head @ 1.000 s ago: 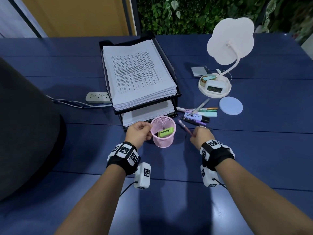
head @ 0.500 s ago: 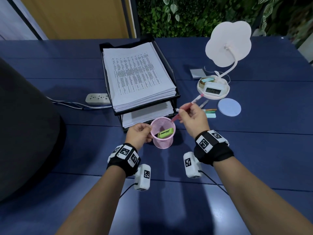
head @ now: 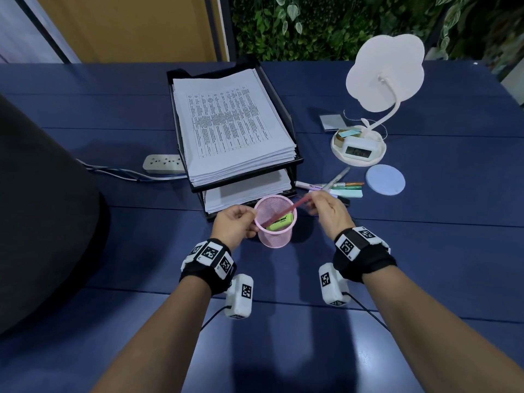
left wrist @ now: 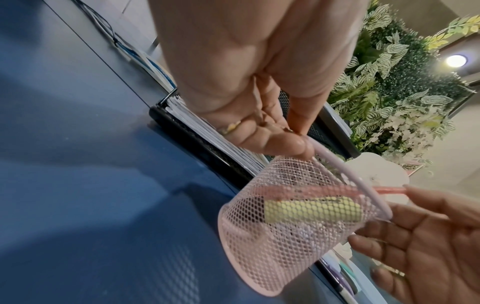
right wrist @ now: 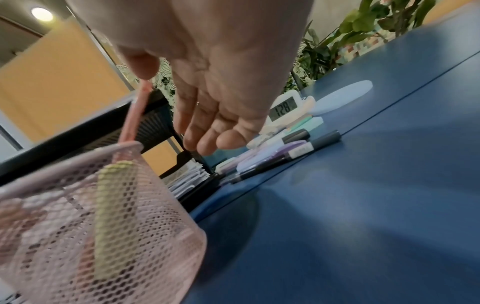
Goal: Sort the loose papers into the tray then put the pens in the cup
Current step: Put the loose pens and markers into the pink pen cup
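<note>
Pen step in hand: right hand [head: 326, 212] fingers pinch pink pen [head: 286, 212], tip inside cup [head: 276, 222]; left hand [head: 234, 225] grips cup rim. Next: release (more pens [head: 329, 188] right of cup).

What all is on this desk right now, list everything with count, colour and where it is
Mesh cup: one, pink, desk front centre.
Highlighter: one, yellow-green, inside the cup.
Pen: one, pink-red, slanting into the cup.
Paper tray: one, black, two tiers, behind the cup.
Papers: white stacks, both tiers.
Loose pens and markers: several, mixed colours, right of the tray.
Lamp: one, white, back right.
Clock: one, white, on the lamp base.
Coaster: one, pale blue, beside the lamp.
Power strip: one, grey-white, left of the tray.
Left hand: grips the cup rim.
Right hand: pinches the pen.
</note>
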